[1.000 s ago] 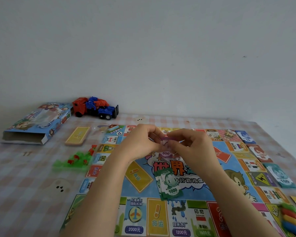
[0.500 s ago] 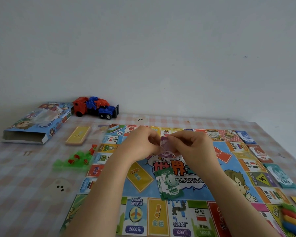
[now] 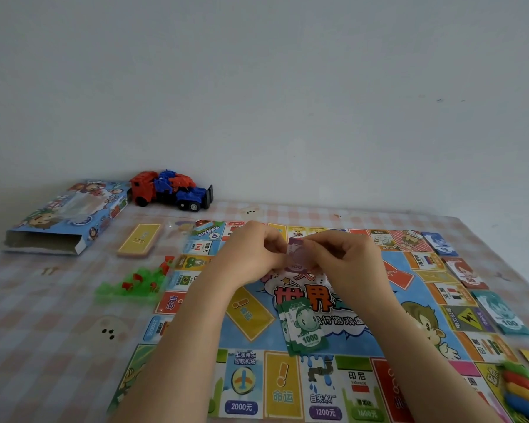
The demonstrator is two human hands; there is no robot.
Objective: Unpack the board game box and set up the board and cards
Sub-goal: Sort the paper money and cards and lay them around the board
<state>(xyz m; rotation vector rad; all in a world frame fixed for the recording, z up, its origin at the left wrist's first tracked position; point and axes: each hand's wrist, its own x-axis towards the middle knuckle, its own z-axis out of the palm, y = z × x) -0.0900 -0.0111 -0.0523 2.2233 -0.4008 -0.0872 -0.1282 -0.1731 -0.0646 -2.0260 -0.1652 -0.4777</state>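
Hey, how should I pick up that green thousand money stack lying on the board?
Probably pinch the green 1000 notes across their two long edges, from above. They lie flat, slightly fanned, on the board, long side running away from you, so squeezing the narrow width should keep them together.

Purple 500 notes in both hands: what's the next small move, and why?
Probably lay the purple 500 notes flat on the board beside the green 1000 notes. The left hand and right hand both pinch that stack above the board, while the green stack and the teal 100 notes already lie flat.
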